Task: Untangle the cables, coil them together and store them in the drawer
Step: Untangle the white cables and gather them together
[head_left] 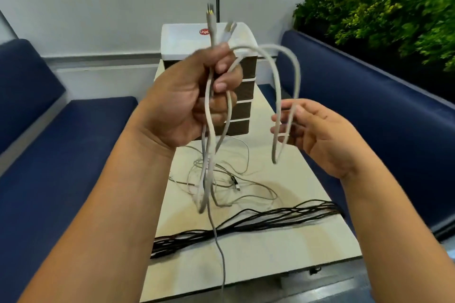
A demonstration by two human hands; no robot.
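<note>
Our left hand (197,96) grips the thick grey cable (209,115) ends-up to anchor loops; our right hand (317,130), fingers spread, guides the next one.

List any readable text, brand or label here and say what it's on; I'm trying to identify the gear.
"Unipl": white letters on a red oval sticker on the white top of the drawer unit; the grey cable hides the word's end.
No other text, numbers or signs are visible.

Table (283,253) bears black cables (246,225), thin cables (231,179), drawer unit (243,91).
</note>
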